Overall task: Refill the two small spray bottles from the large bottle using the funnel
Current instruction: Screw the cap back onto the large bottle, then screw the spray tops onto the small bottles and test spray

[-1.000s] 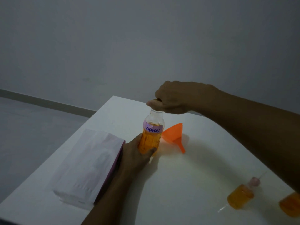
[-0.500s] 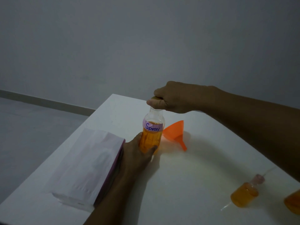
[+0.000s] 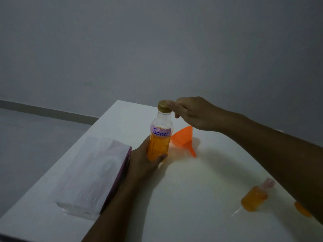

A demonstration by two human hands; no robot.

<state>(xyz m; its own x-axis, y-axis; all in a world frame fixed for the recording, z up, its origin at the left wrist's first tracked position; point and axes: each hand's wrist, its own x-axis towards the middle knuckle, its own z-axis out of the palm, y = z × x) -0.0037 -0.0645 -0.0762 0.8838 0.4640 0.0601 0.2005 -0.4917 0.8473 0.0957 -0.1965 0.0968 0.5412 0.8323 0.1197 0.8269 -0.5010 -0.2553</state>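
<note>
The large clear bottle point(image 3: 159, 144) of orange liquid, labelled "Spray", stands upright on the white table point(image 3: 192, 198) with its gold cap point(image 3: 164, 106) on. My left hand point(image 3: 143, 163) grips its lower body. My right hand point(image 3: 194, 112) hovers just right of the cap, blurred fingertips at the cap's edge, holding nothing. Behind the bottle the orange funnel point(image 3: 183, 138) lies on its side. One small spray bottle point(image 3: 254, 200) with orange liquid and a pink top stands at the right. The second small bottle point(image 3: 302, 211) is mostly hidden behind my right forearm.
A white and pink box point(image 3: 90, 172) lies on the table's left part, touching my left wrist. The table's left edge drops to a grey floor point(image 3: 35, 137). A plain grey wall stands behind.
My right hand, which covered and gripped the cap, has come off it to the right, so the gold cap now shows. The left hand and bottle stay put.
</note>
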